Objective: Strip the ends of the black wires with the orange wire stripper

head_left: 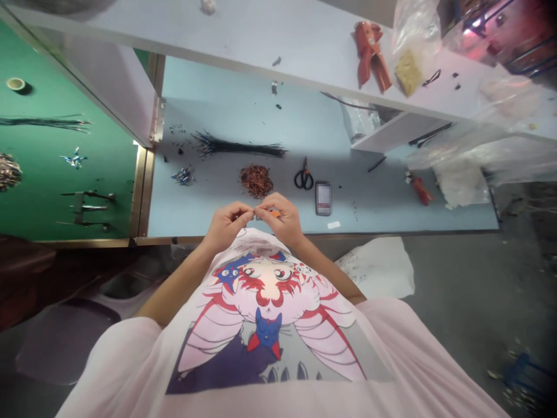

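Observation:
My left hand [230, 225] and my right hand [282, 219] meet at the table's front edge, close to my body. The left thumb and forefinger are pinched together; what they hold is too small to make out. A small orange piece [273, 213] shows under the fingers of my closed right hand, its kind unclear. Just beyond the fingertips lies a heap of small copper-coloured pieces [256, 180]. Farther off is a bundle of dark wires [243, 147]. Black-handled scissors [303, 177] rest to the right of the heap, and a small pile of blue and silver pieces [183, 176] to its left.
A phone [323, 198] and a white label [333, 224] lie right of my hands. A white shelf [304, 43] spans the back, carrying a red hand tool [372, 56] and plastic bags. Red-handled pliers [421, 190] lie far right. At left is a green table [108, 191].

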{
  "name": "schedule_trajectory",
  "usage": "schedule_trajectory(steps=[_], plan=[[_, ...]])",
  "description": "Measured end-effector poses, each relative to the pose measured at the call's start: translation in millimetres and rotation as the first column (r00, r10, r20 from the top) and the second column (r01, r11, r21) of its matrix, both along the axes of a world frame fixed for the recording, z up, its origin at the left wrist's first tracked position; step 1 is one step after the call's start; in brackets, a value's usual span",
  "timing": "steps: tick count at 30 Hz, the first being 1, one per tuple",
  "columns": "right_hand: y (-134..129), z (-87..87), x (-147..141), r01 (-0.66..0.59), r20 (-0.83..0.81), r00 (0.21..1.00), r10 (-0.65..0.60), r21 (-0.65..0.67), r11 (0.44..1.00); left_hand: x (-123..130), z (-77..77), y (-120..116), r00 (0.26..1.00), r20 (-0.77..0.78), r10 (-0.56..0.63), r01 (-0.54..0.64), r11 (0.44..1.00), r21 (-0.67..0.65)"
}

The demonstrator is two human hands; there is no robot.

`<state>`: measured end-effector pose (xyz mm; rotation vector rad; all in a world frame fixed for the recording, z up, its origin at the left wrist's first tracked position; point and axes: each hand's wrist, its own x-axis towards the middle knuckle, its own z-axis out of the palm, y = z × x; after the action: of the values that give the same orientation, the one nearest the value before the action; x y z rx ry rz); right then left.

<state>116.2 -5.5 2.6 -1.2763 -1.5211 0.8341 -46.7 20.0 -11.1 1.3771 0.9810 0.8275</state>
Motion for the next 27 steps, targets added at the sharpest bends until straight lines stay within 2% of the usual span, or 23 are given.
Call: schedule_trajectory(steps=[3,6,9,10,11,14,17,19,21,23,27], plan=[[-5.6,-0.9,-3.3,0.073,-0.007,0.997,-0.073,-0.005,0.997,-0.7,-6.2,-1.6,0.994,-0.077,0.071,-0.063,0.992,0.108],[-1.1,-11.2,2.8,0.181,-0.043,0.982,-0.183,-0.055,0.982,-5.2,-14.1,-4.0,0.966,-0.241,0.089,-0.013,0.954,0.301],[18.8,-39.5,31.0,0.351,-0.037,0.934,-0.357,-0.102,0.931,-15.9,-24.4,-6.1,0.913,-0.391,0.119,0.028,0.936,0.35],[25.7,-52.5,43.9,0.445,0.078,0.896,-0.438,-0.161,0.881,-20.9,-28.1,-6.4,0.902,-0.412,0.127,0.016,0.945,0.327],[30.6,-66.4,56.7,0.488,0.245,0.866,-0.435,-0.229,0.842,-26.3,-31.5,-6.3,0.898,-0.42,0.132,-0.004,0.956,0.293],[24.4,-107.8,81.0,0.481,0.367,0.855,-0.365,-0.303,0.823,-41.5,-37.5,-5.0,0.903,-0.402,0.149,-0.071,0.976,0.204],[-8.3,-140.9,75.8,0.408,0.452,0.867,-0.212,-0.397,0.822,-49.9,-35.5,-5.1,0.899,-0.402,0.176,-0.105,0.976,0.192],[-29.8,-156.3,66.3,0.366,0.475,0.871,-0.124,-0.459,0.81,-50.0,-32.9,-7.6,0.894,-0.402,0.197,-0.129,0.973,0.19],[-40.9,-166.0,62.1,0.326,0.473,0.879,-0.058,-0.509,0.796,-45.8,-32.3,-11.2,0.893,-0.381,0.24,-0.188,0.967,0.169],[-40.5,-169.6,65.1,0.284,0.441,0.897,-0.017,-0.548,0.787,-37.7,-33.8,-14.2,0.889,-0.34,0.307,-0.281,0.952,0.125],[-24.5,-162.0,75.0,0.18,0.261,0.965,-0.016,-0.617,0.766,-15.5,-33.9,-14.5,0.874,-0.238,0.425,-0.445,0.894,-0.039]])
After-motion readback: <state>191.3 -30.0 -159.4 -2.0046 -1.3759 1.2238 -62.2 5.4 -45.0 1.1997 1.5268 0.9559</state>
